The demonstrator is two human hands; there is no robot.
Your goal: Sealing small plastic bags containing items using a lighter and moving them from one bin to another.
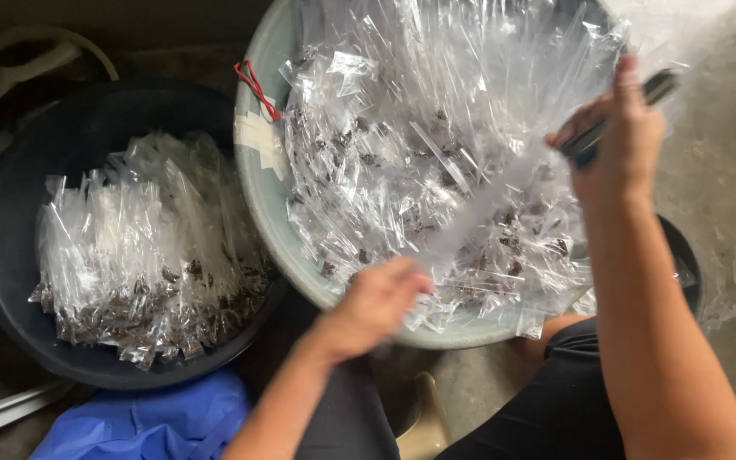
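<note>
- Nearest the camera, the person's own arms rise from the bottom edge over dark-clothed knees, so both basins sit within easy reach of a low seat.
- Blue cloth [151, 422] lies crumpled on the floor at the lower left, just below the dark basin, out of the way of the hands.
- Further left and up, a dark round basin [10, 255] holds clear plastic packets [142, 255] laid in a fairly even, overlapping heap, their dark contents settled toward the near ends; this looks like an orderly, sorted pile.
- Between the basins, a red rubber band [257, 88] hangs over the taped rim of the pale basin [259, 183], kept where a hand can take it.
- Inside that pale basin, a much looser jumble of clear packets [402, 162] lies at all angles.
- At its near rim, the left hand [376, 302] curls down with fingers bent onto the packets; motion blur hides whether it actually pinches one.
- On the right, the right hand [619, 136] is closed around a dark, slim tool [615, 115], held clear above the pile; a long clear packet [487, 200] blurs between the two hands.
- Bare concrete floor [726, 170] shows at the far right.
</note>
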